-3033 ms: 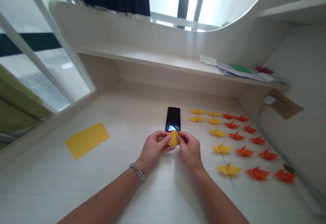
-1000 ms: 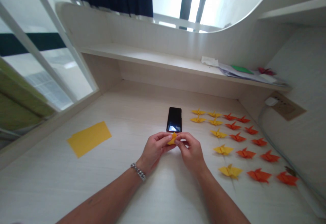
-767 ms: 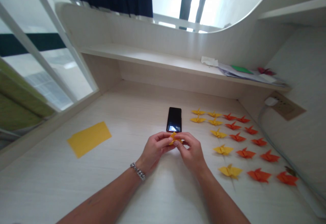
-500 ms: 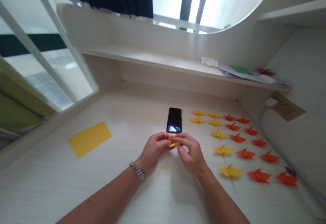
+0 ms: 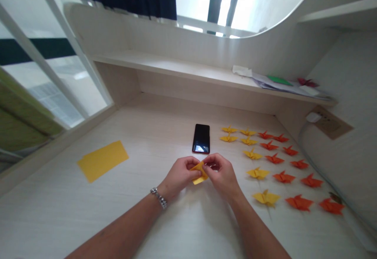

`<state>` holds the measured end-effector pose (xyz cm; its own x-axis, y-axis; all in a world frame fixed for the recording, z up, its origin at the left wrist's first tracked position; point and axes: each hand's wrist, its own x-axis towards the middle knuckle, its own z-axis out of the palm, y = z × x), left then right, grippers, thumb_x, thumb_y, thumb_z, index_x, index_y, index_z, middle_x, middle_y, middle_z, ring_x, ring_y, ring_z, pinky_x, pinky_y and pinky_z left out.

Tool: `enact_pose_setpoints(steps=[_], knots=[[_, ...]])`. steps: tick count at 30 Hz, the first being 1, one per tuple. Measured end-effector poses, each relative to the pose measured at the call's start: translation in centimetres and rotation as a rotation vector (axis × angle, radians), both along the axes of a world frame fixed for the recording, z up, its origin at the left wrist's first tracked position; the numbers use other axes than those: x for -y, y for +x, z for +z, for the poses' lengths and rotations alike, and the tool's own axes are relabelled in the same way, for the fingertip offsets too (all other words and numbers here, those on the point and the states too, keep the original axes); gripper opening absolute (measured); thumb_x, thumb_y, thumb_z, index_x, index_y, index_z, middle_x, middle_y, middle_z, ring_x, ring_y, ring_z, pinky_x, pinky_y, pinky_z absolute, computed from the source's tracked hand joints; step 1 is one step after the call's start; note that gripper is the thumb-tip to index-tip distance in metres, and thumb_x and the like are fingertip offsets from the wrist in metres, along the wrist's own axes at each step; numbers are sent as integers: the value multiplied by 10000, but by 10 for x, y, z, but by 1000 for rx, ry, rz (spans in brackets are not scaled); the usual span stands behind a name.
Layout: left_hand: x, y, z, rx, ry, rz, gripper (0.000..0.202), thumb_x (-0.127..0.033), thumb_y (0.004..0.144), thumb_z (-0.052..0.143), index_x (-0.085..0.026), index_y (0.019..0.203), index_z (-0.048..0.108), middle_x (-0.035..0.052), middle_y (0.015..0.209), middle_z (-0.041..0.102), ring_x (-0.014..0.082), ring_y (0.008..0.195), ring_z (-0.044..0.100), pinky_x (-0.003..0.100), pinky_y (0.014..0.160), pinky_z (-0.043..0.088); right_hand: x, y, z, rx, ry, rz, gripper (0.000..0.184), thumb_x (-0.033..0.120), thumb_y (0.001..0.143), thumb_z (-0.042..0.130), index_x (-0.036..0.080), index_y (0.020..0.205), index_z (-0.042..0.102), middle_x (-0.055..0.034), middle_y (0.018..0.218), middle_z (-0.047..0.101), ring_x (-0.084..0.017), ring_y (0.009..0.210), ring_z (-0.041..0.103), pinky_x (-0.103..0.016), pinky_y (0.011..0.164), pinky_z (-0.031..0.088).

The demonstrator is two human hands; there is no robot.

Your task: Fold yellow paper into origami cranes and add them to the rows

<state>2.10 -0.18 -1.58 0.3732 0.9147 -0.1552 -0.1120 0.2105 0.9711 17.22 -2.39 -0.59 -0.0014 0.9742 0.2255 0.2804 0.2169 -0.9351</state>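
Observation:
A small folded piece of yellow paper (image 5: pixel 200 178) is pinched between my two hands above the desk. My left hand (image 5: pixel 180 174) grips its left side, thumb on top, with a chain bracelet on the wrist. Thumb and fingers of my right hand (image 5: pixel 221 172) close on its upper right part. The fingers partly cover the folds. Just beyond the hands lies a black phone (image 5: pixel 201 138). To the right stand several folded yellow paper cranes (image 5: pixel 258 173) and several orange paper cranes (image 5: pixel 284 177) in rows.
Flat yellow paper sheets (image 5: pixel 103 161) lie at the left of the desk (image 5: pixel 141 219). A shelf (image 5: pixel 165 64) along the back bears papers (image 5: pixel 277 83). A cable (image 5: pixel 312 160) runs down the right side from a wall socket (image 5: pixel 332 123). A mirror hangs above.
The yellow paper has turned between my fingers and shows a broader flat face lower down. My left thumb now lies on top of it. The cranes, phone and sheets stay put.

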Motion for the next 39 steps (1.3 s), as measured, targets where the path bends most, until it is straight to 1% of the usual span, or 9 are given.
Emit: enact_pose_setpoints(steps=[9, 14, 17, 21, 24, 29, 33, 36, 39], knots=[[0, 2, 0, -67, 41, 10, 208, -84, 617, 680, -124, 816, 635, 48, 796, 699, 183, 746, 658, 271, 679, 506, 2, -1, -1, 15, 10, -38, 69, 165, 744, 601, 182, 811, 597, -15, 756, 643, -159, 684, 623, -262, 622, 505], [2, 2, 1, -48, 20, -39, 263, -133, 643, 700, -121, 893, 620, 69, 814, 711, 206, 758, 673, 291, 672, 516, 2, 3, 1, 17, -15, 61, 302, 169, 733, 625, 196, 1033, 608, -32, 859, 672, -169, 744, 645, -269, 640, 519], [1, 2, 1, -39, 42, -77, 272, -107, 639, 683, -116, 906, 629, 85, 859, 714, 220, 801, 676, 309, 713, 521, 3, 4, 2, 64, -11, 87, 232, 170, 744, 622, 202, 971, 656, -27, 833, 684, -171, 740, 645, -270, 643, 515], [-1, 0, 1, -63, 87, -73, 292, -53, 626, 643, -116, 912, 646, 83, 887, 705, 216, 816, 672, 310, 732, 522, 2, 4, 0, 72, 11, -16, 150, 166, 766, 596, 198, 889, 676, -25, 800, 687, -170, 719, 643, -271, 641, 512], [-2, -1, 2, -65, 69, -18, 296, -79, 634, 669, -118, 925, 639, 91, 907, 698, 214, 803, 673, 330, 732, 533, 1, 5, -1, 68, 17, -68, 182, 175, 763, 599, 199, 930, 666, -26, 807, 683, -168, 708, 640, -267, 624, 517], [-4, -6, 9, -25, 106, 27, 277, -200, 695, 706, -122, 953, 642, 109, 927, 698, 218, 848, 667, 318, 722, 543, -3, 10, -5, 120, -33, -8, 158, 207, 738, 631, 197, 884, 689, -29, 781, 683, -174, 685, 627, -284, 633, 512], [-5, -11, 16, -9, 159, 81, 292, -309, 769, 660, -135, 1003, 664, 125, 1016, 694, 215, 864, 660, 283, 652, 546, -7, 11, -8, -194, -184, -63, 179, 292, 709, 673, 156, 826, 673, -51, 757, 686, -190, 687, 639, -298, 608, 527], [-4, -11, 17, 15, 203, 44, 343, -271, 736, 702, -138, 1050, 668, 118, 1069, 693, 213, 898, 662, 316, 765, 547, -8, 8, -6, -488, -286, -112, 269, 320, 645, 730, 143, 829, 644, -44, 748, 685, -185, 683, 649, -302, 609, 543], [-2, -10, 17, 4, 240, 15, 370, -241, 729, 712, -132, 1081, 669, 114, 1088, 694, 215, 922, 664, 340, 859, 522, -7, 5, -2, -562, -332, -95, 301, 292, 588, 769, 144, 814, 637, -28, 723, 682, -165, 648, 641, -289, 598, 541]])
